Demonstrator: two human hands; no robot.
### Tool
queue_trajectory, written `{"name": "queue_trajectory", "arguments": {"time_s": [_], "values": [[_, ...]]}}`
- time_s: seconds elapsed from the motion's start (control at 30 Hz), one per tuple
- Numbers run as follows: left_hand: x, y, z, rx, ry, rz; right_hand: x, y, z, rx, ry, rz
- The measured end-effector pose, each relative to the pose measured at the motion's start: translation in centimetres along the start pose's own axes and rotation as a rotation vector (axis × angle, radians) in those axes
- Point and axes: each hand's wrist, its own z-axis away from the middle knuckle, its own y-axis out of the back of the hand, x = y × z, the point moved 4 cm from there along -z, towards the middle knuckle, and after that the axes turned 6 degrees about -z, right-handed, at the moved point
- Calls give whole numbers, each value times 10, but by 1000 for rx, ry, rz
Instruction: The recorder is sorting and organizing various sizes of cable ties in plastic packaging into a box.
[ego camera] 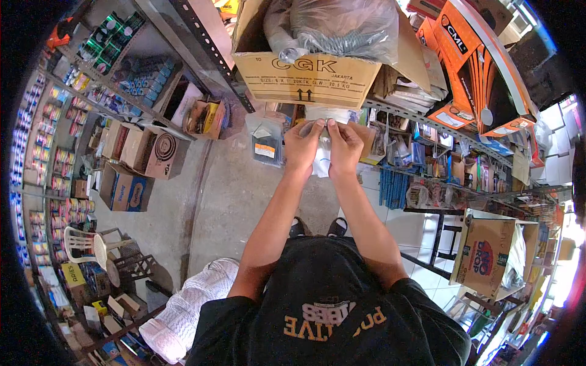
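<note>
My left hand (pixel 301 145) and my right hand (pixel 344 145) meet in front of the shelf, their thumbs and fingertips pinching a small shiny round object (pixel 326 122) between them. It is too small to name. Just beyond the fingertips stands an open cardboard box (pixel 302 87) with printing, holding items in clear plastic bags (pixel 343 32). White paper or plastic (pixel 322 158) shows between my wrists. To the left of my left hand hangs or lies a dark item in a clear plastic packet (pixel 266 144) with an orange and white label.
Orange and black cartons (pixel 458 68) stand at the upper right above crowded shelves. A cardboard box (pixel 487 256) is at the right. On the left are shelves of cans (pixel 62 183), cartons (pixel 165 153), a white plastic chair (pixel 87 247) and white rope bundles (pixel 190 306) near my left elbow.
</note>
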Motion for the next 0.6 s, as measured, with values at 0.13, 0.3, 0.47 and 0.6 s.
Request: {"name": "queue_trajectory", "arguments": {"time_s": [0.13, 0.3, 0.47, 0.6], "values": [[1, -6, 2, 20, -25, 41, 4, 0, -1, 42, 71, 18], [-6, -4, -1, 63, -73, -27, 2, -5, 4, 66, 117, 40], [-4, -9, 2, 89, -82, 20, 1, -7, 6, 88, 157, 80], [0, -7, 2, 114, -78, -19, -2, -12, 9, 118, 152, 107]]}}
